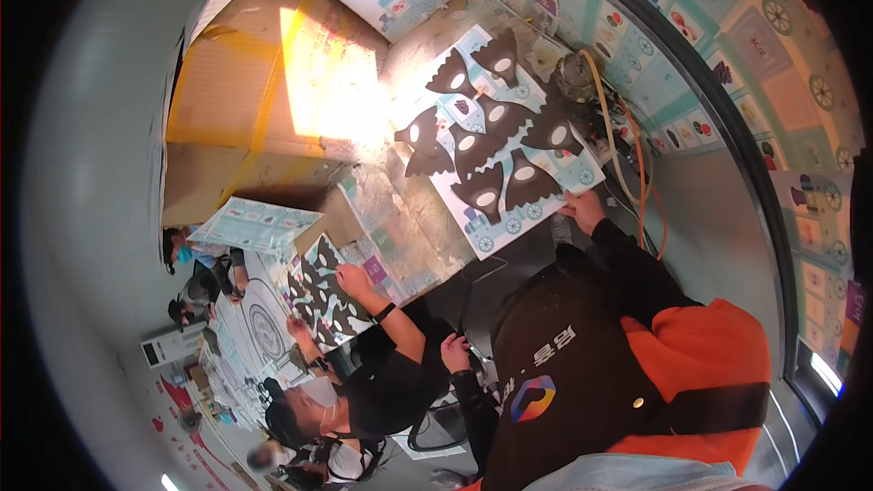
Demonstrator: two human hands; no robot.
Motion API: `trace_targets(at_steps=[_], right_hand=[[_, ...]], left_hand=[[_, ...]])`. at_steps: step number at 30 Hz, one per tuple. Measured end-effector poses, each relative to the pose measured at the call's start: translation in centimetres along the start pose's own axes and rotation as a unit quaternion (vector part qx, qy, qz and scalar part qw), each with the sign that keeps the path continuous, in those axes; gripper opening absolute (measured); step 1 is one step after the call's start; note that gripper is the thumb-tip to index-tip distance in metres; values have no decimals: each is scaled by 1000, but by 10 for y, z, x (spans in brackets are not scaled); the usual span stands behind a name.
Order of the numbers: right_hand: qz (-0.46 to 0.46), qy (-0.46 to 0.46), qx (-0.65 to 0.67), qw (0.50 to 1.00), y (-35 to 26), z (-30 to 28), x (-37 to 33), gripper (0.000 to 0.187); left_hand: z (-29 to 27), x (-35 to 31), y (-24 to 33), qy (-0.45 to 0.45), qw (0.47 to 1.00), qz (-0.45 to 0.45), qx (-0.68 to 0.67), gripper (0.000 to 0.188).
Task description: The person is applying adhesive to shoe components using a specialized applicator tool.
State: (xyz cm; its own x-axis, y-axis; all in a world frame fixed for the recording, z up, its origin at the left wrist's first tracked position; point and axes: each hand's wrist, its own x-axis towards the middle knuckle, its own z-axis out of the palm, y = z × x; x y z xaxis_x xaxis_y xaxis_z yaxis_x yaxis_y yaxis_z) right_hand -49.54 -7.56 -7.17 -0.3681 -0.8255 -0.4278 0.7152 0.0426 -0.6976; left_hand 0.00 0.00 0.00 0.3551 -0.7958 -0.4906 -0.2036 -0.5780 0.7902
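the printed panel (pixel 718 45) is the largest item, curving along the upper right inside a dark frame and bearing pictures of fruit and wheels. next is the cardboard box (pixel 214 114) at upper left, brown, banded with yellow tape and partly in bright light. the wearer's dark apron (pixel 564 336), over orange sleeves, fills the lower right.

the printed sheet (pixel 587 168) lies at upper centre on the worn workbench (pixel 427 236), its near corner toward the wearer. to the left, a co-worker (pixel 391 391) in black clothing has a hand (pixel 353 280) at a second printed sheet (pixel 338 336), which carries similar dark pieces.

a yellow hose (pixel 597 86) and a thinner orange hose (pixel 647 195) run down just beside the right edge of the first sheet.

several dark pieces (pixel 532 184), flared and scalloped at one edge, are spread over the first sheet; some touch or overlap near its middle.

the right hand (pixel 587 210) is at the near right corner of that sheet, thumb and fingers clamped on its edge. the left hand (pixel 455 354) is raised beside the apron, well apart from the sheet; its fingers are bent and slightly apart.

smallest are the white ovals (pixel 487 202), one visible on each of the nearer pieces.
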Motion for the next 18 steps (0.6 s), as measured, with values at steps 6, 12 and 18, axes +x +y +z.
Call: trace_targets(at_steps=[6, 12, 18], right_hand=[[-3, -29, -8, 1000, 3, -13, -33, 20], [7, -83, -73, 994, -21, -4, -82, 22], [49, -183, -105, 976, -37, 56, -127, 21]], left_hand=[[1, -8, -13, -30, 995, 93, -29, 31], [-28, -62, -34, -31, 993, 82, -73, 26], [-74, -135, -109, -30, 994, 48, -96, 28]])
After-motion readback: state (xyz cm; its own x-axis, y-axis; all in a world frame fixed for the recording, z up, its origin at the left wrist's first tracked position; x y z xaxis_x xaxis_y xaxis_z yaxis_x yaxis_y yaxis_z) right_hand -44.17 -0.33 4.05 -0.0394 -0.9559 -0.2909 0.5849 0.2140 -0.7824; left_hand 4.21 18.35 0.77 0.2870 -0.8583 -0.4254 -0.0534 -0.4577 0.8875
